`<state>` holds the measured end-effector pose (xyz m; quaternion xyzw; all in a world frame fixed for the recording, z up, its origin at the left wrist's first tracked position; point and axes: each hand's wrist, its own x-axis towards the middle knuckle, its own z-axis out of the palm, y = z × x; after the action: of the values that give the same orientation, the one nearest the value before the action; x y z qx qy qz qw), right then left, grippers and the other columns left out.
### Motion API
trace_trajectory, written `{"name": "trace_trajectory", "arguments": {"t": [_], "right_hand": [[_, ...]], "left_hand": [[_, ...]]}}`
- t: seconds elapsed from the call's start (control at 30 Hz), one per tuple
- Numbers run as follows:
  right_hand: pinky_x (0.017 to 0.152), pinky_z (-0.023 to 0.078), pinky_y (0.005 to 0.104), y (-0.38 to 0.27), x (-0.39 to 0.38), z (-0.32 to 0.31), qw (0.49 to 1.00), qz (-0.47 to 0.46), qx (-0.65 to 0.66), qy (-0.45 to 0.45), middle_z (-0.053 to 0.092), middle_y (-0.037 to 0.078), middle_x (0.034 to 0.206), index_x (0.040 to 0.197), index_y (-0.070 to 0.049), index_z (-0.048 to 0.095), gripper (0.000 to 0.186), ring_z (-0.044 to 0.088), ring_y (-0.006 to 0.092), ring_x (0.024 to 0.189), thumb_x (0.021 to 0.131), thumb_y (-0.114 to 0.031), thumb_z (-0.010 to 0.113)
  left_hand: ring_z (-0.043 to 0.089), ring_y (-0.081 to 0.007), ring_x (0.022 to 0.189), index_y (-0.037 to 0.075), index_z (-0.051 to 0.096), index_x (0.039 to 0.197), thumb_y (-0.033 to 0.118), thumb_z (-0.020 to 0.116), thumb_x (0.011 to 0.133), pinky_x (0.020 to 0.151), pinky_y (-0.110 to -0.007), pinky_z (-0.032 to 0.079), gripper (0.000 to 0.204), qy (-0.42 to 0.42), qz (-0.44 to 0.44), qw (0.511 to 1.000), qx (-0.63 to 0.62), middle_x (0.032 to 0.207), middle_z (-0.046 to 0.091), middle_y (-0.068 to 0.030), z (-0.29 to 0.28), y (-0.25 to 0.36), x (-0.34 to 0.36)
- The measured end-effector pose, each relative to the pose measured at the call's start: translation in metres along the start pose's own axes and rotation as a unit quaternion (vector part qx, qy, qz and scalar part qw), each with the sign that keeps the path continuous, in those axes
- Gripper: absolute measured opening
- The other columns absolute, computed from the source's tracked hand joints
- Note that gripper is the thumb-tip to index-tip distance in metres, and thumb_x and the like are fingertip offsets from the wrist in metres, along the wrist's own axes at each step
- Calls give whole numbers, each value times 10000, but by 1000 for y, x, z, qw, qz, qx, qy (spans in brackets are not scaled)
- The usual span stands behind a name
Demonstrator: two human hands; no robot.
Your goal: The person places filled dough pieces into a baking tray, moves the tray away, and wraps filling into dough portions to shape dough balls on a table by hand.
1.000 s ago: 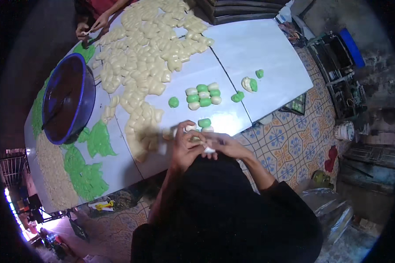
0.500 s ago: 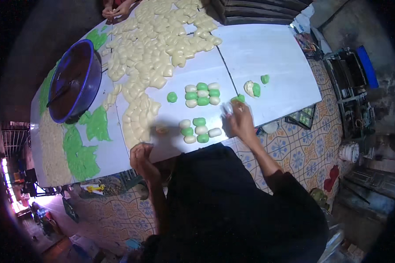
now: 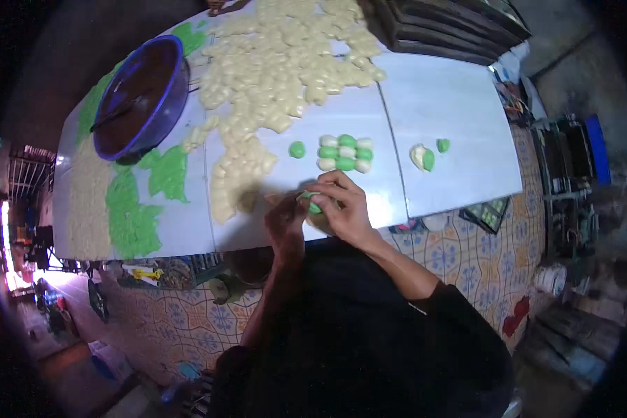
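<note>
Both hands meet above the near edge of the white table [image 3: 453, 184]. Pinched between them is a small piece of green dough [image 3: 313, 203]. My right hand [image 3: 347, 211] grips it from the right with bent fingers; my left hand [image 3: 285, 221] closes on it from the left, its fingers partly in shadow. Just beyond them lies a tight block of green and cream dough balls [image 3: 345, 152] in alternating colours. A single green dough ball [image 3: 297, 149] sits left of that block. The smaller group of balls nearer me is mostly hidden behind my hands.
Many flattened cream dough pieces [image 3: 265, 76] cover the table's far middle. At left stand a purple basin [image 3: 183, 83] of brown filling and green dough sheets [image 3: 134, 223]. A cream-and-green lump [image 3: 421, 157] lies at right. Dark stacked trays [image 3: 453, 31] rise at the back.
My right hand has come left from the table's right part, bringing the green dough to my left hand. My left hand has left the table edge and moved right. The whole view has shifted.
</note>
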<state>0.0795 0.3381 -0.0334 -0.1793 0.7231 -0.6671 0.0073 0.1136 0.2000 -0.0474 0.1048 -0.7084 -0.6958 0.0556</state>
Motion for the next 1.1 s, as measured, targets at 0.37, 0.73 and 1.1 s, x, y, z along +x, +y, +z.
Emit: {"name": "trace_trajectory", "arguments": {"t": [0.37,0.73,1.1], "right_hand": [[1061,288,409,16,65,75,966,101,172,-165,392,83,1400,1336,-101,449,714,399,273,1210,788,-500,675],[887,437,338,4,140,154,957,127,255,-62,386,90,1408,1484,-116,213,970,456,199,1167,779,-648,614],[916,453,331,42,149,155,934,156,322,-8,462,138,1348,1472,-60,228,659,511,205,1143,932,-190,583]], "left_hand": [[520,-226,1111,-8,409,1318,450,527,890,982,-355,407,638,-164,-163,757,-612,1264,507,-145,-76,26,47],[583,-245,682,-16,603,914,716,306,887,677,-359,496,791,204,67,884,414,705,581,-32,-335,16,416],[602,-223,813,-37,645,1048,824,105,807,761,-314,467,1045,43,-65,969,234,915,653,-115,-253,61,300]]}}
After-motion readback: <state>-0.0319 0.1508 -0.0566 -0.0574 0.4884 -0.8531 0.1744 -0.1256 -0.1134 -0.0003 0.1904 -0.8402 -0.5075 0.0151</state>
